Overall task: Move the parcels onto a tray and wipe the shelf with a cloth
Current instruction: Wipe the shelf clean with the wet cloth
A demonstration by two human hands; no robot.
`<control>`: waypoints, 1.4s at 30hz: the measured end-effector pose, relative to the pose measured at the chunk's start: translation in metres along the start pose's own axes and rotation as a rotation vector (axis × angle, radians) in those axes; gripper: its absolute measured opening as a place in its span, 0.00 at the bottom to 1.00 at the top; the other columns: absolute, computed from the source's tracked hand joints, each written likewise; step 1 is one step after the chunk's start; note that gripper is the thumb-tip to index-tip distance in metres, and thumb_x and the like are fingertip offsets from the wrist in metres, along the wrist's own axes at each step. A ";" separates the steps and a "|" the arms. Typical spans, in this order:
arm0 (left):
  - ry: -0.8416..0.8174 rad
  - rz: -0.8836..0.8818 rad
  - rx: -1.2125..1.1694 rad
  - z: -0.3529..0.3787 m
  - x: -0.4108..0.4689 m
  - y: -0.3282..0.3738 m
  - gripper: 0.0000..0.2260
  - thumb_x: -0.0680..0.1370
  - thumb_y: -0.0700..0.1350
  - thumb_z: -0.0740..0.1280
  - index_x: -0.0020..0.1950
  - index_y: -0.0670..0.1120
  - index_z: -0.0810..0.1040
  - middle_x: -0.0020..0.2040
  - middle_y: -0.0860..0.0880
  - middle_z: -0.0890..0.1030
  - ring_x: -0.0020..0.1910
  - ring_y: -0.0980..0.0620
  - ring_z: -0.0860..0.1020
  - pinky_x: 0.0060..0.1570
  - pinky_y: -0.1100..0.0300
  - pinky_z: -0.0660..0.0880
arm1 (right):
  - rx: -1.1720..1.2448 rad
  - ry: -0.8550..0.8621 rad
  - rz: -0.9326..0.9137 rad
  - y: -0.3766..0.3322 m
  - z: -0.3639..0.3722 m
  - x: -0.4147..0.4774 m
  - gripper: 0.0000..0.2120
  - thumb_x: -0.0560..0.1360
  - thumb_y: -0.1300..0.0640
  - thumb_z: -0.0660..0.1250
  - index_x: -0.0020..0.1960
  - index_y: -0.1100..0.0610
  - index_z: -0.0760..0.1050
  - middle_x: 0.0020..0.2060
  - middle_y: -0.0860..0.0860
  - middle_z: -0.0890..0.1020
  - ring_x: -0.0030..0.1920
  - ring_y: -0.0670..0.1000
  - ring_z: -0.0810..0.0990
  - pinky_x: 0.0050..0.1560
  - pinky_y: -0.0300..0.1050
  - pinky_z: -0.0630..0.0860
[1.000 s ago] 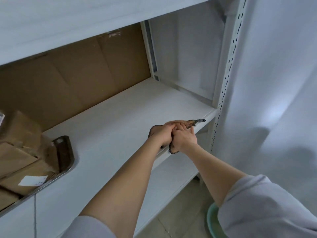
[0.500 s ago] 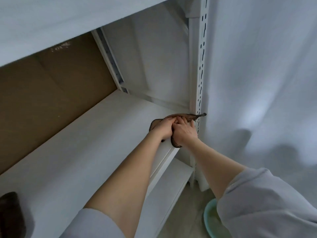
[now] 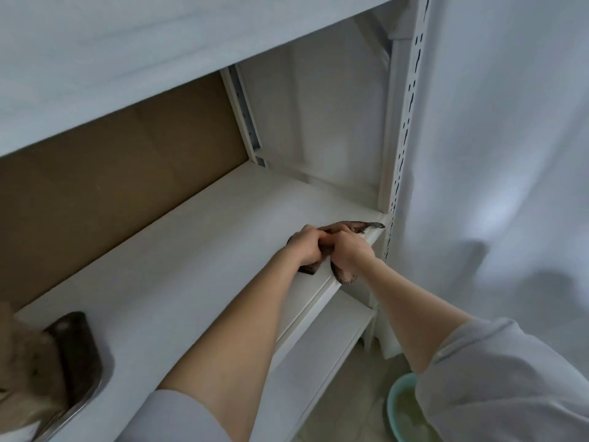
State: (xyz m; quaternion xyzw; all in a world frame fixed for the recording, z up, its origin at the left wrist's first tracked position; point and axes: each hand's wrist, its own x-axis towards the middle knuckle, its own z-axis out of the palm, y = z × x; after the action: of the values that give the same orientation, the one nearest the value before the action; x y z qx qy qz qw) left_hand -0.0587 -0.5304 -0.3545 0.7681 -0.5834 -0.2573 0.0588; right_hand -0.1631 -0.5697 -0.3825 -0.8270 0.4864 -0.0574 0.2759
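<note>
Wiping step: the shelf [image 3: 191, 266], at its front corner.
My left grip [image 3: 307, 247] and right grip [image 3: 350, 250] clutch the cloth [image 3: 366, 226]; next, I'd sweep back along it.

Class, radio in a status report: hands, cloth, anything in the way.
Left hand and right hand grip cloth at front right corner of shelf. Cloth hangs over front edge. Tray with parcels far left, apart from hands.

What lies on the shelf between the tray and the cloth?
Head view: only bare white shelf between tray and cloth, with the left forearm stretched over it.
</note>
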 end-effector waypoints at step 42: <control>-0.335 -0.387 -0.242 0.043 -0.327 -0.123 0.20 0.72 0.36 0.73 0.63 0.39 0.76 0.57 0.43 0.80 0.52 0.49 0.78 0.53 0.59 0.77 | -0.139 -0.730 -0.340 -0.160 0.106 -0.246 0.14 0.71 0.60 0.69 0.56 0.55 0.80 0.47 0.53 0.80 0.45 0.54 0.80 0.41 0.46 0.76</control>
State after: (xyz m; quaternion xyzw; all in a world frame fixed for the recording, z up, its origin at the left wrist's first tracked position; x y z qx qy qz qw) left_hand -0.0329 -0.1803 -0.3330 0.7994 -0.3926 -0.4548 0.0024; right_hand -0.1289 -0.2618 -0.3466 -0.8784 0.2155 0.2279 0.3605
